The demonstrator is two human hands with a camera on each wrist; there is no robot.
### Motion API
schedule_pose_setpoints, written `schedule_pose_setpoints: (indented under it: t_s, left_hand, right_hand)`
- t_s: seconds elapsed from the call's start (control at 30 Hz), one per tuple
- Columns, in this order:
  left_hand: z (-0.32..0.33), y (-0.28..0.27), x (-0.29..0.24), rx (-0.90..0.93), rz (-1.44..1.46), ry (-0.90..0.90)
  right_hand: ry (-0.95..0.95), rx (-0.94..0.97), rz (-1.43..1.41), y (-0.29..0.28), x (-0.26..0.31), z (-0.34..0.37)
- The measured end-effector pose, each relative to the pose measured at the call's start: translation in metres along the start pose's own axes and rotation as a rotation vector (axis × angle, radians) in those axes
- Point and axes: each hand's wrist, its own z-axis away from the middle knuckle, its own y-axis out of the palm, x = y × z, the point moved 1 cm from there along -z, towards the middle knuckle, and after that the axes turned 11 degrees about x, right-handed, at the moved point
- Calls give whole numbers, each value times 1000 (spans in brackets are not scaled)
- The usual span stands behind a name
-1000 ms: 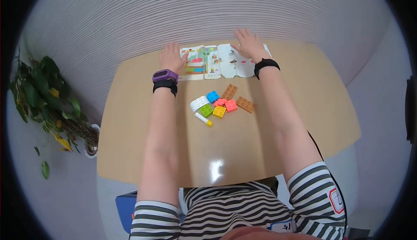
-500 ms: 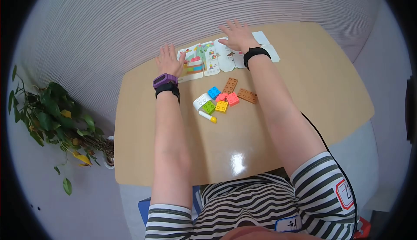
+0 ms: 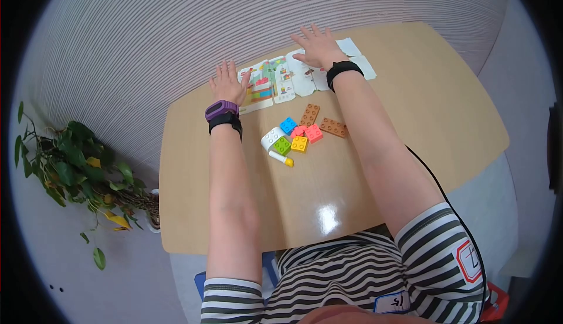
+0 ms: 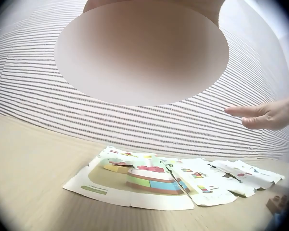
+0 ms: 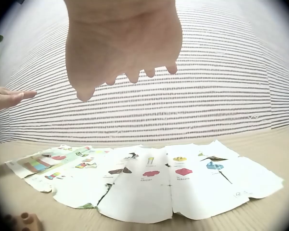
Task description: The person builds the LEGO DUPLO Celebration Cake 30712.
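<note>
Over the left end of a creased, torn picture sheet (image 3: 302, 83), my left hand (image 3: 229, 85) is held with its fingers spread. My right hand (image 3: 319, 50) is stretched out flat above the sheet's right part, and the right wrist view shows a gap between that hand and the paper (image 5: 144, 197). Neither hand holds anything. Nearer me lie toy bricks: a blue brick (image 3: 288, 125), a white curved brick (image 3: 271, 138), a green brick (image 3: 282, 144), a yellow brick (image 3: 299, 143), a coral brick (image 3: 314, 133) and a coral flower-shaped piece (image 3: 297, 131).
Two brown plates (image 3: 309, 114) lie behind and right of the bricks. A white stick with a yellow end (image 3: 279, 158) lies in front of them. A ribbed wall (image 3: 264, 19) rises behind the table (image 3: 410, 83). A potted plant (image 3: 76, 171) stands beyond the table's left side.
The head view has turned, so the table looks more slanted. My right hand appears farther left over the sheet, uncovering more of its right end. The bricks stay in the same arrangement.
</note>
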Motion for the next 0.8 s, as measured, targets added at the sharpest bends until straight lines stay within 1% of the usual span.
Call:
schedule_pose_setpoints:
  t_s: [0.5, 0.8]
  left_hand:
    - [-4, -2, 1, -1, -22, -4]
    - [-5, 0, 6, 11, -36, -10]
  right_hand:
    - [-11, -3, -23, 4, -4, -2]
    - [-6, -26, 13, 6, -3, 0]
